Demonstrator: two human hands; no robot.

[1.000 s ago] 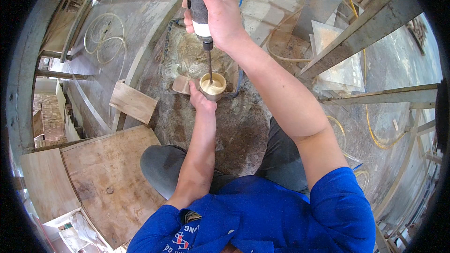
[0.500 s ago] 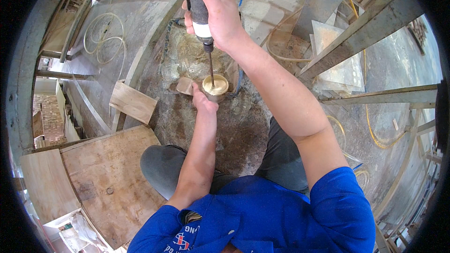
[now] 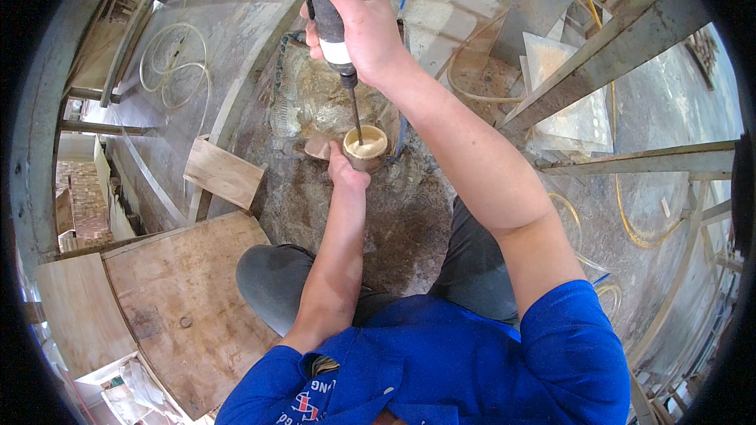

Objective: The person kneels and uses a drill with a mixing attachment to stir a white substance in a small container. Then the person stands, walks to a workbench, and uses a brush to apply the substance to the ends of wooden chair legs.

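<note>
My right hand (image 3: 365,30) is closed round a black power drill (image 3: 332,20) with a white band near its chuck. A long thin rod (image 3: 356,112) runs from the chuck down into a cup (image 3: 365,162) of pale, cream-coloured mix (image 3: 367,141). My left hand (image 3: 346,171) grips that cup from its near left side; its fingers are partly hidden behind it. Just left of the cup, by my left fingertips, is a flat brownish piece (image 3: 318,147) whose kind I cannot make out. Beyond the cup lies a crusted, yellowish sack-like thing (image 3: 311,94) on the floor.
To the left, a small wooden board (image 3: 224,171) rests on a metal rail, with a large plywood sheet (image 3: 185,307) nearer me. Metal beams (image 3: 614,51) rise at the right. A clear coiled hose (image 3: 175,63) and a yellow hose (image 3: 630,238) lie on the floor.
The cup has shifted slightly right and tilted a little, my left hand with it. The drill has moved a little left at its top, so the rod leans more.
</note>
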